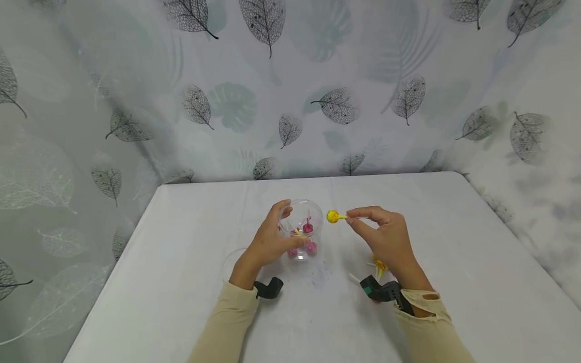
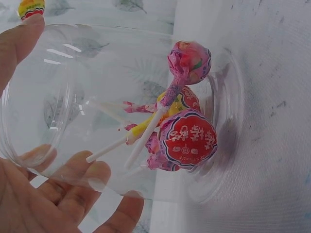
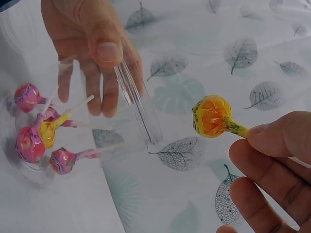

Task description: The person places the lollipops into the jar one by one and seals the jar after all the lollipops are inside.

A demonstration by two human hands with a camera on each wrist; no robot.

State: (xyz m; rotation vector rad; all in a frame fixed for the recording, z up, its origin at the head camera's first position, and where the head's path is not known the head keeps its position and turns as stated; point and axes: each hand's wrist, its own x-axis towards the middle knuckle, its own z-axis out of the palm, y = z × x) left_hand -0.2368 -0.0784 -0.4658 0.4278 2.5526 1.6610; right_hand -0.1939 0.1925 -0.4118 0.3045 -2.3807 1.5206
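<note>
Head view: a person's two bare hands meet above a table covered with a white cloth (image 1: 190, 222).
Left hand: the left hand (image 1: 268, 239) grasps a clear, round, see-through plastic cup (image 1: 297, 214), thumb on the near side and fingers curled about the far side.
Right hand: the right hand (image 1: 386, 232) pinches the thin stick of a yellow-wrapped ball lollipop (image 3: 211, 116) between thumb and fingertips.
Yellow lollipop's place: outside the cup, just beside its rim and apart from it, with the round candy end pointing towards the cup.
Cup's contents: several pink-and-red wrapped ball lollipops (image 2: 188, 138) lie with their candy ends near the base and their white sticks slanting towards the open mouth; among them is another yellow-wrapped lollipop (image 3: 47, 133).
Beside the right wrist: loose yellow-wrapped lollipops with white sticks (image 1: 380, 264) lie on the cloth, partly hidden, so their number is unclear.
Beside the left wrist: a faint, clear round-edged piece (image 1: 225, 259) lies on the cloth, partly covered by the arm.
Arms: pale beige sleeves (image 1: 227, 322), with a black wrist camera (image 1: 270, 288) on each wrist.
Backdrop: pale hanging fabric (image 1: 308, 50) printed with dark skeleton leaves and soft green fronds.
</note>
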